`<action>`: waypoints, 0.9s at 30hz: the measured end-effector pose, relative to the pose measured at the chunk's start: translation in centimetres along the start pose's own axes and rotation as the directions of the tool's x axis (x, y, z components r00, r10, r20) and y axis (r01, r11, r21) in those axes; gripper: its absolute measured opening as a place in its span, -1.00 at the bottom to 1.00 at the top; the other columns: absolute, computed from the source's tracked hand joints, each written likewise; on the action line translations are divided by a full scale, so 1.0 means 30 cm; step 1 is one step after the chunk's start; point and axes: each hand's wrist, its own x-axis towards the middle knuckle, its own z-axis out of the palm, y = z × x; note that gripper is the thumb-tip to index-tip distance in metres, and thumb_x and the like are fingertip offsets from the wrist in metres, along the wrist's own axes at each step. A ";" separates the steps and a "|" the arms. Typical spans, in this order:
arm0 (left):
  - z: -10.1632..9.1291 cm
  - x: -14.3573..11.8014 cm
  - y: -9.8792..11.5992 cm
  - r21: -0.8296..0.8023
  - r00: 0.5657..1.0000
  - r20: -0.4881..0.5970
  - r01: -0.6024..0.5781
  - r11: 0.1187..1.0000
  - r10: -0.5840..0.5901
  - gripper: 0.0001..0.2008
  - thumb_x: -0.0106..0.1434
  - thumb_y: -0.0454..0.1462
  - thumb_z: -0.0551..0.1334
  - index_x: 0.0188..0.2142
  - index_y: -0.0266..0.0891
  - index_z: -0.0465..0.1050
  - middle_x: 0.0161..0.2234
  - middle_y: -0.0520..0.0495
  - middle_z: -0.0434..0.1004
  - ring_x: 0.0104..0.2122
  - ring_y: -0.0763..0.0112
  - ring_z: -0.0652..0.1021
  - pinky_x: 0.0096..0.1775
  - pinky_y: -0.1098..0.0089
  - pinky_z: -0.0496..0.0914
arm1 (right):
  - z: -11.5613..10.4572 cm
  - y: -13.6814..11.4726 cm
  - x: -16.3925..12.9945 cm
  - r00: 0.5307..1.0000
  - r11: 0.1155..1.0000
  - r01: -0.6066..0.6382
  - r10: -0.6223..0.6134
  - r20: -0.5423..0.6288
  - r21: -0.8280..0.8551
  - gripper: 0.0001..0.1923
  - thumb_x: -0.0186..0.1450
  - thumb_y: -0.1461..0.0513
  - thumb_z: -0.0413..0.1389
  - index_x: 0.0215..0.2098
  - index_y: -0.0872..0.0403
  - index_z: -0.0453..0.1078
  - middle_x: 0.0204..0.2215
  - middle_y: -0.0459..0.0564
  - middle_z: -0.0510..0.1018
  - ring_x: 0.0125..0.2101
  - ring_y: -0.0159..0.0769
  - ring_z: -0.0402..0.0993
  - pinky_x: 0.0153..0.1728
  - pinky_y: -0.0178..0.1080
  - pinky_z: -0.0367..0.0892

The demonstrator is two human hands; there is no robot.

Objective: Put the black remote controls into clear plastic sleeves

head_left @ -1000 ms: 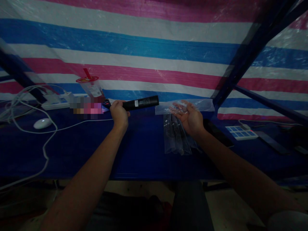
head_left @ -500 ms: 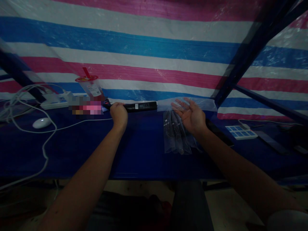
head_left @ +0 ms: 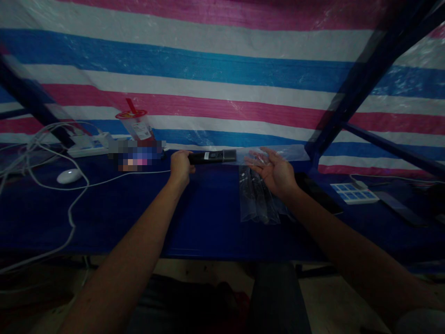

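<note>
My left hand (head_left: 181, 166) grips one end of a black remote-shaped device (head_left: 213, 157), held level just above the blue table (head_left: 194, 222) near its back edge. My right hand (head_left: 274, 171) hovers palm up with fingers spread, holding nothing, over a stack of clear plastic bags (head_left: 259, 202) that each hold a dark remote. A long clear bag (head_left: 288, 152) lies behind that hand along the striped tarp.
A plastic cup with a red lid and straw (head_left: 135, 124), a white power strip (head_left: 88, 146), a white mouse (head_left: 69, 176) and loose white cables (head_left: 41, 185) sit at the left. At the right are a white keypad (head_left: 352, 192) and dark flat devices (head_left: 399, 208). A blue metal frame post (head_left: 333, 120) rises at the right.
My left hand has lowered the black device toward the table and moved it slightly right. My right hand has let go of the clear bag and opened, palm up.
</note>
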 end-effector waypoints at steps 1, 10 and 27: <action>0.005 -0.010 0.003 -0.010 1.000 0.021 0.008 1.000 -0.008 -0.94 0.08 -0.35 0.14 -0.40 -0.27 0.35 -0.57 0.03 0.21 -0.70 0.56 0.18 -0.67 0.53 0.04 | 0.002 0.005 -0.003 1.000 1.000 -0.007 0.007 0.004 -0.002 -0.86 0.36 0.21 0.05 -0.13 0.03 0.37 -0.15 0.12 0.62 -0.14 -0.08 0.64 0.00 0.11 0.49; 0.024 -0.047 -0.001 -0.059 0.906 0.366 0.251 0.966 -0.213 -0.91 0.23 -0.40 0.13 -0.29 -0.33 0.39 -0.43 -0.16 0.42 -0.65 0.49 0.34 -0.64 0.43 0.27 | 0.022 0.002 -0.016 0.998 0.999 0.035 -0.034 0.045 -0.019 -0.81 0.27 0.25 0.20 -0.13 0.01 0.40 -0.22 0.01 0.58 -0.18 -0.15 0.59 -0.02 0.12 0.53; 0.055 -0.108 -0.001 -0.020 0.758 0.604 0.324 0.946 -0.247 -0.84 0.35 -0.39 0.16 -0.29 -0.38 0.52 -0.36 -0.26 0.53 -0.47 0.36 0.53 -0.32 0.21 0.57 | 0.043 0.018 -0.040 0.981 0.973 0.132 -0.101 0.164 -0.187 -0.54 0.06 0.31 0.36 -0.09 -0.08 0.43 -0.20 -0.09 0.60 -0.24 -0.22 0.56 -0.36 -0.18 0.53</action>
